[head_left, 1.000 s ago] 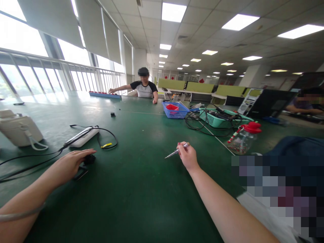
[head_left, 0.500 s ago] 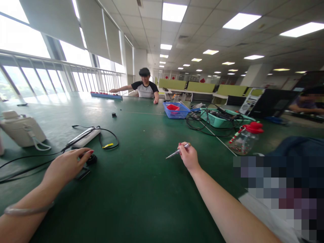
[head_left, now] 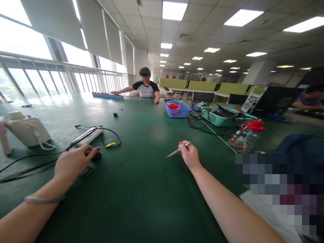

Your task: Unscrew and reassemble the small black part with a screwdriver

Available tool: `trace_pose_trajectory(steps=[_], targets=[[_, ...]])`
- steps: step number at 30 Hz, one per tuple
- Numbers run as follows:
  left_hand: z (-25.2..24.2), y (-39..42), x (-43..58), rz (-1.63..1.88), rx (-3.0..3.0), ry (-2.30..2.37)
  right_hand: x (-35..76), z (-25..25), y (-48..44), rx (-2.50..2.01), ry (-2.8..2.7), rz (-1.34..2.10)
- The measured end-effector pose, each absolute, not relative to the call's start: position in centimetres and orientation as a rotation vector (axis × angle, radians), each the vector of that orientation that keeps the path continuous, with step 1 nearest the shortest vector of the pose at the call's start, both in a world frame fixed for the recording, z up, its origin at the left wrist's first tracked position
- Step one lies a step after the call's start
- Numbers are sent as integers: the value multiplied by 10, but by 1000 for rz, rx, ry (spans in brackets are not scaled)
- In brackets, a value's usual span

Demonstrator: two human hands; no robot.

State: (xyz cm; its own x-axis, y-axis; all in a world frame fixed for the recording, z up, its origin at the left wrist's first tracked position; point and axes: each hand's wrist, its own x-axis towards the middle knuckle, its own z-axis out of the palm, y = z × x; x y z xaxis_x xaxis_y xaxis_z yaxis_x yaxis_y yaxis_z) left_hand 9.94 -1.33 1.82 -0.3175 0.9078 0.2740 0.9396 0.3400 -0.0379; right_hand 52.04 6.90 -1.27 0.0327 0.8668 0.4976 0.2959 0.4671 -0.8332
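Note:
My right hand (head_left: 189, 156) is closed round a small silver screwdriver (head_left: 174, 153), its thin tip pointing left and down over the green table. My left hand (head_left: 73, 162) has thumb and forefinger apart, beside a small dark object (head_left: 97, 156) whose kind I cannot make out. Some of its fingers are hidden behind the hand. Just below lies a flat black rectangular piece (head_left: 86, 172) on the table. A white power strip (head_left: 88, 135) with a black cable (head_left: 116, 134) bearing a yellow tag sits beyond my left hand.
A cream bottle with a strap (head_left: 29, 130) stands at left. Towards the back right are a blue basket (head_left: 177, 111), a green basket of cables (head_left: 217, 118) and a red-lidded clear bottle (head_left: 245, 140). A person (head_left: 146, 88) sits across the table (head_left: 141, 202).
My left hand has moved a little right and away from me, and the dark object beside it appears slightly farther right. My right hand keeps its hold on the screwdriver. The view has shifted slightly.

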Motion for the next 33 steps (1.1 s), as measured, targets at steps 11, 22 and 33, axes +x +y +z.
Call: trace_pose_trajectory(steps=[11,22,33], targets=[[13,-8,99,-100,-1768,-2282,520,-10,68,-1092,-1553,522],[9,-29,63,-248,-2076,-2368,520,-5,63,-1085,-1579,509],[-17,-61,46,-290,-2157,-2267,519,-5,63,-1102,-1587,500]])
